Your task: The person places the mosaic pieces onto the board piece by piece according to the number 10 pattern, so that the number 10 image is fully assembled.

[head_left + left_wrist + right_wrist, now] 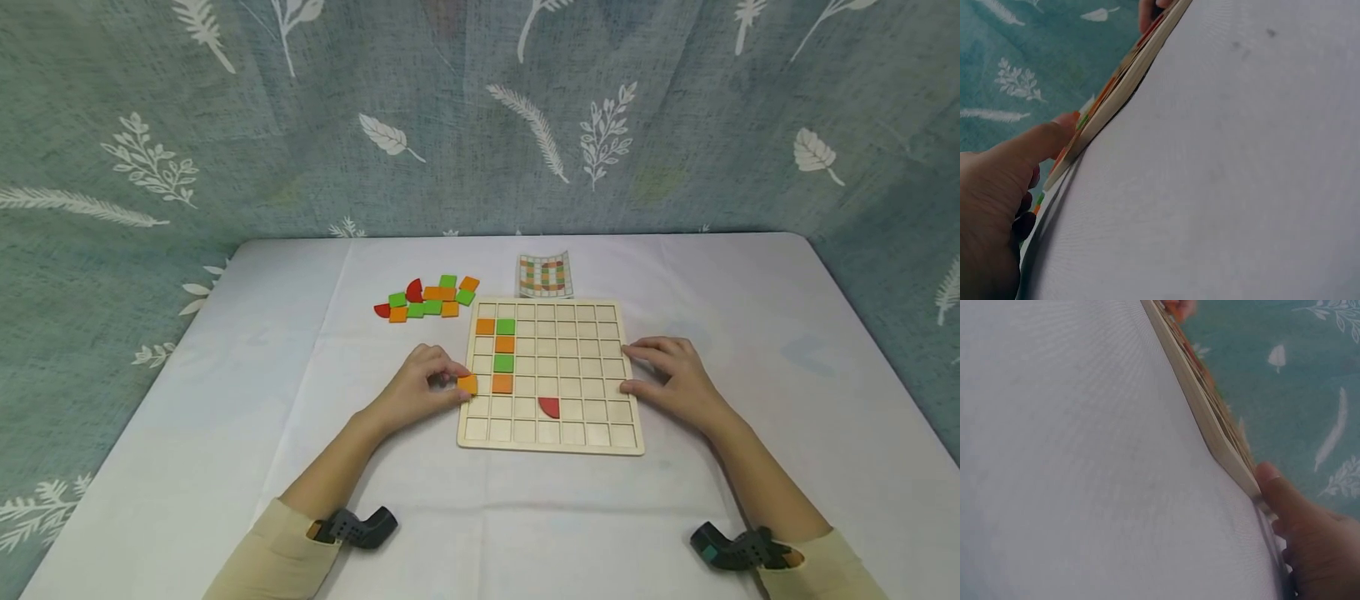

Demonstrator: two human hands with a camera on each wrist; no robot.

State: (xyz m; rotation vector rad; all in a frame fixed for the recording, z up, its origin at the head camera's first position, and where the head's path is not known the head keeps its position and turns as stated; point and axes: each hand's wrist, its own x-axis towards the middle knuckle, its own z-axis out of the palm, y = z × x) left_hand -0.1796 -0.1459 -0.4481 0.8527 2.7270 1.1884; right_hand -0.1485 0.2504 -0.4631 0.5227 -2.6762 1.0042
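Observation:
Between the thumb and fingers of my left hand (417, 385) is a small orange square tile (467, 384), pinched over the left edge of a pale wooden grid board (551, 446). My right hand (678, 379) touches the board's right edge, thumb and forefinger spread apart along it; the right wrist view shows the thumb (1272, 478) at the rim. Set in the grid's two left columns are several orange and green squares, among them a green square (503, 363) and an orange square (502, 383). A red quarter-circle tile (549, 407) lies in a lower middle cell.
Loose green, orange and red tiles (432, 307) lie in a cluster beyond the board's upper left corner. Just behind the board is a small printed pattern card (544, 275). Everything rests on a white-covered table (225, 400), with a leaf-patterned cloth (450, 150) behind.

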